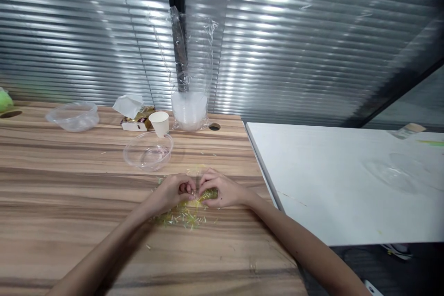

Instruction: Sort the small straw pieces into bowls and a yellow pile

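Note:
My right hand (222, 190) is closed around a small yellow-green bundle of thin strands (209, 194), which shows between its thumb and fingers. Beside it, the fingers of my left hand (176, 190) are pinched together at the bundle's left end, close to my right fingertips. Exactly what lies between the left thumb and fingers is partly hidden. Below and around both hands, a loose scatter of short yellow, green and whitish strips (185, 216) covers the wooden tabletop (86, 217).
Behind my hands stand a clear round plastic bowl (148, 152), a paper cup (160, 123) and a tissue box (138, 122). Farther back are another clear bowl (74, 118) and a bagged stack of plastic bowls (189, 108). A white table (329, 180) adjoins at right, with clear lids (391, 175).

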The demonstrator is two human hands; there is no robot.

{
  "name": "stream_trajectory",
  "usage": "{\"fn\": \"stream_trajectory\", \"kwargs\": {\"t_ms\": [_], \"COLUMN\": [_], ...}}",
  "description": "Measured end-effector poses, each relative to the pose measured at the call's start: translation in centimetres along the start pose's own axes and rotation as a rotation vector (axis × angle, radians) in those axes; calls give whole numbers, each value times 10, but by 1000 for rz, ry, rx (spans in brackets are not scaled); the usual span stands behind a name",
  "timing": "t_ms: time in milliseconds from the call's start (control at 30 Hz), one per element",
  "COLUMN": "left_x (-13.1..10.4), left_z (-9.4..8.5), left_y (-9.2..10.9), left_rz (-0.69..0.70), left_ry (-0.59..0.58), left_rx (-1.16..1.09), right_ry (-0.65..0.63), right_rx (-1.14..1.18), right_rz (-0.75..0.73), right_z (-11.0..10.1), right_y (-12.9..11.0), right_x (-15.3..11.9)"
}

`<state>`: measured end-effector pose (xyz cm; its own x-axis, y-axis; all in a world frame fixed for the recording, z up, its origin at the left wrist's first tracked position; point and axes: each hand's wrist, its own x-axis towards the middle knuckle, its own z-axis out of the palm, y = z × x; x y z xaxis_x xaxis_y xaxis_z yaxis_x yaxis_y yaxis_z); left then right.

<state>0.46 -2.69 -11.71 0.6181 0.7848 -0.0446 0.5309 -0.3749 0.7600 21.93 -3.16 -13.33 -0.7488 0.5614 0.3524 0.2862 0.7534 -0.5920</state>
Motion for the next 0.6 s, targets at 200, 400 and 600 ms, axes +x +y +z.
{"fn": "stream_trajectory", "kwargs": {"t_ms": [200, 400, 600], "left_x": [-3, -2, -2], "left_z": [-8, -2, 4], "left_y": [-2, -3, -1], "left_rz": [-19, -21, 26], "left_ry": [-43, 10, 16], "left_rx": [59, 90, 122], "right_ry": [33, 14, 10], "right_rx": [27, 25, 37], "right_rz": [40, 45, 38], "right_z": [3, 6, 9], "right_y": [-3, 0, -1], "right_x": [1, 1, 0]}}
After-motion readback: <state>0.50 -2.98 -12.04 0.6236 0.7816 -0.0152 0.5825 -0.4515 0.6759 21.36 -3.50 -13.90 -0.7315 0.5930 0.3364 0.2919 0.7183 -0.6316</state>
